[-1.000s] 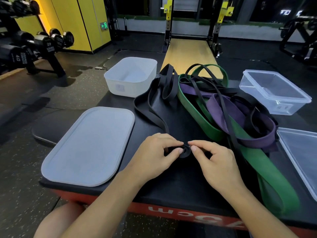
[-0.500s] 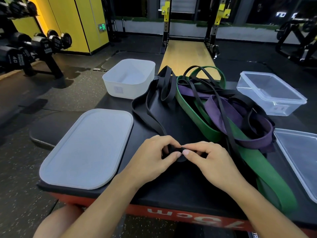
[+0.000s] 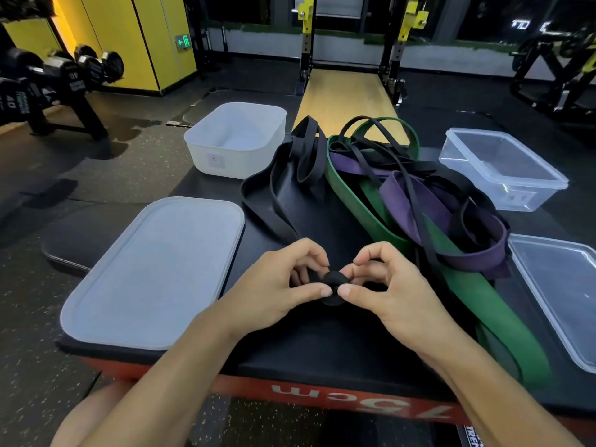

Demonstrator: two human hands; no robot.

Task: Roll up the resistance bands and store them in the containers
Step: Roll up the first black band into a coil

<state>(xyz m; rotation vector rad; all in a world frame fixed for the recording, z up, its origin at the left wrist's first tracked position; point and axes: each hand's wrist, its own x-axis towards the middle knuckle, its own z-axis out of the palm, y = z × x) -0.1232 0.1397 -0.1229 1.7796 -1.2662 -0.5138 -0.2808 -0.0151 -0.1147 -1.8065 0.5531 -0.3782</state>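
The coil of the black band sits just above the padded top of the box, near the middle of its near edge, pinched from both sides. The left hand has thumb and curled fingers on the coil's left flank and the right hand mirrors it on the right; neither holds anything else. A second ago the coil was a small ring with an open eye. Now it reads as a fuller, closed disc, so a turn or so has gone on (the winding looks tight enough to keep). The unrolled length runs from behind the left hand toward the far edge and loops back there, so most of this band is, I judge, yet to be wound. To its right the green band and purple band lie tangled with thinner black ones. The white container at the far-left corner and the clear container at the far-right corner both look empty. The white lid lies at the near-left corner and the clear lid at the right edge.
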